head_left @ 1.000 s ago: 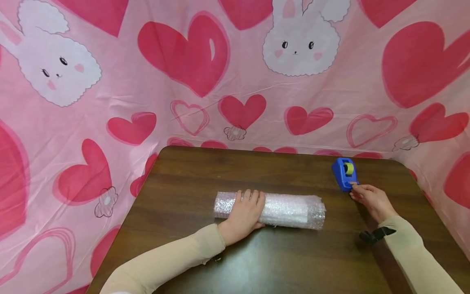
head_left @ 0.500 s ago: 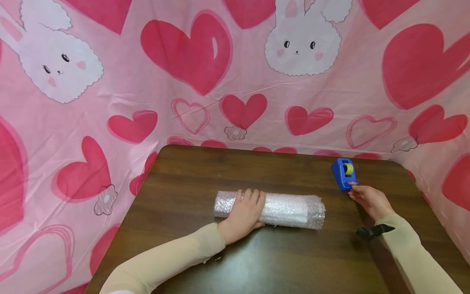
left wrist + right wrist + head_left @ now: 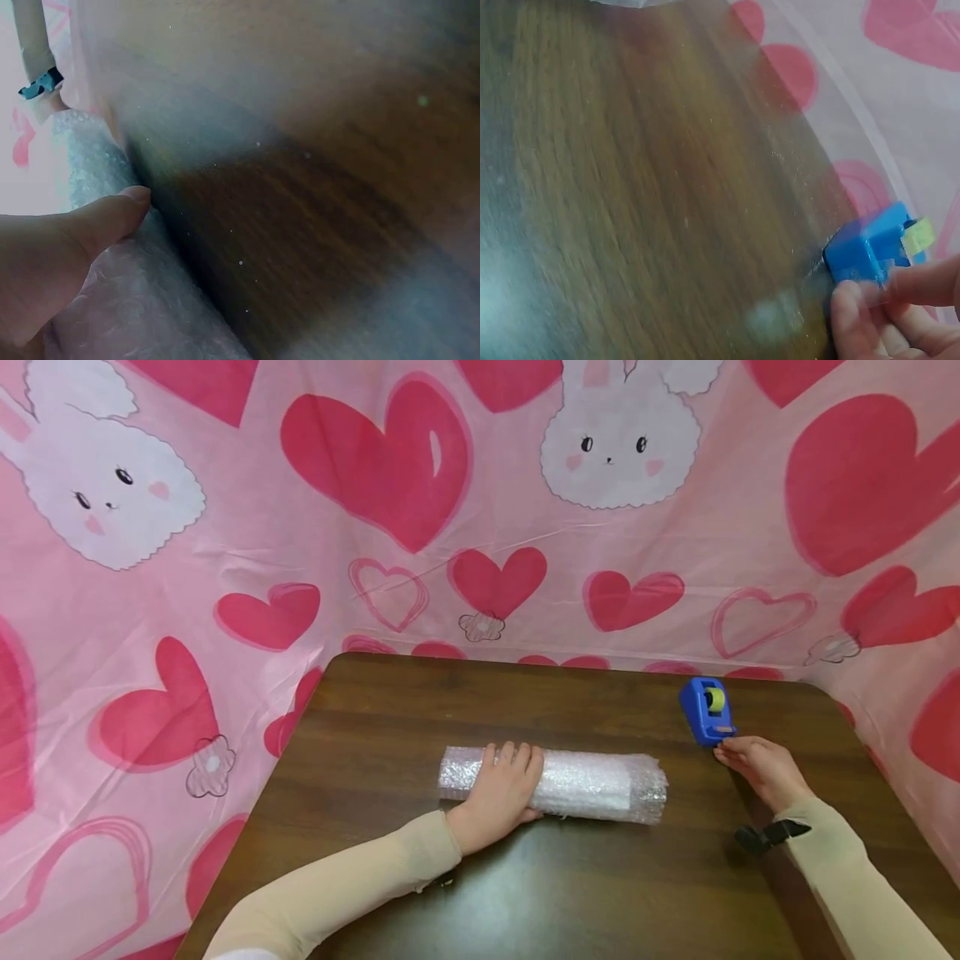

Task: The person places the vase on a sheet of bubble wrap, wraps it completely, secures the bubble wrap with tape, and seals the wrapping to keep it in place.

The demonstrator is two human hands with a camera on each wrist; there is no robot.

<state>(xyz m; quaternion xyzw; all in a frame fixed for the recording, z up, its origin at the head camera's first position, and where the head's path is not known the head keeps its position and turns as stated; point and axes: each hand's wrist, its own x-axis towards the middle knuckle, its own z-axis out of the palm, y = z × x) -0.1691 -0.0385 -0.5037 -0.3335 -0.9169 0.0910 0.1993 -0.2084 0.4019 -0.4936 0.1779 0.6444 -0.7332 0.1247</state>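
Note:
A cylinder rolled in bubble wrap (image 3: pixel 585 785) lies crosswise on the brown table. My left hand (image 3: pixel 498 802) grips it left of its middle, fingers over the top and thumb along the near side. The left wrist view shows that thumb (image 3: pixel 109 221) against the bubble wrap (image 3: pixel 150 300). At the back right stands a blue tape dispenser (image 3: pixel 701 714) with a yellow-cored roll. My right hand (image 3: pixel 767 770) is at its front end. In the right wrist view, its thumb and finger pinch a short piece of clear tape (image 3: pixel 875 291) at the dispenser (image 3: pixel 866 244).
The wooden table (image 3: pixel 360 735) has rounded far corners. A pink cloth (image 3: pixel 517 535) printed with hearts and rabbits hangs close behind its far edge and along the sides. A black strap (image 3: pixel 772 837) is around the right wrist.
My right fingertips have shifted slightly towards me from the dispenser's front end, showing more of it. My left hand and the bubble-wrapped cylinder stay in place; the head view has moved slightly.

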